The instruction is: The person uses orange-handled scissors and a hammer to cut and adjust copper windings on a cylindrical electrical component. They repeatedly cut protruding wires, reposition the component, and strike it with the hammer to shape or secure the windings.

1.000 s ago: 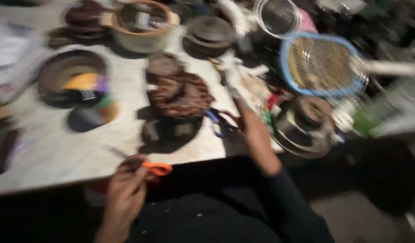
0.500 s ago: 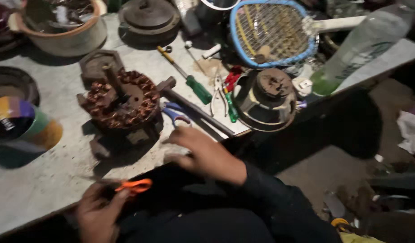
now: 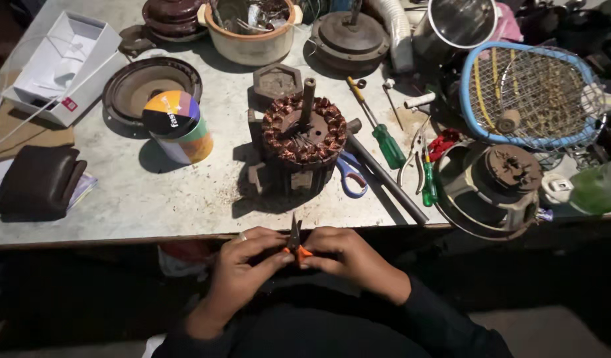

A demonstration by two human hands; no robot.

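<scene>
Open white box (image 3: 60, 66), upper left of frame, rectangular, small red label (image 3: 69, 103) on its front edge. Flat brown cardboard (image 3: 28, 132) just below. Round tub (image 3: 178, 127), left of centre, lid in orange, purple, black, yellow segments.

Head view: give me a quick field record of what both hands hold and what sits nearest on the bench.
left hand: grips the orange-handled pliers from the left
right hand: grips the same pliers from the right
pliers pose: tips point up toward the bench edge, held below the table
nearest thing: copper-wound motor stator, upright, shaft up
beside stator: blue-handled scissors, steel rod, green screwdriver
left of stator: multicoloured tape roll
</scene>
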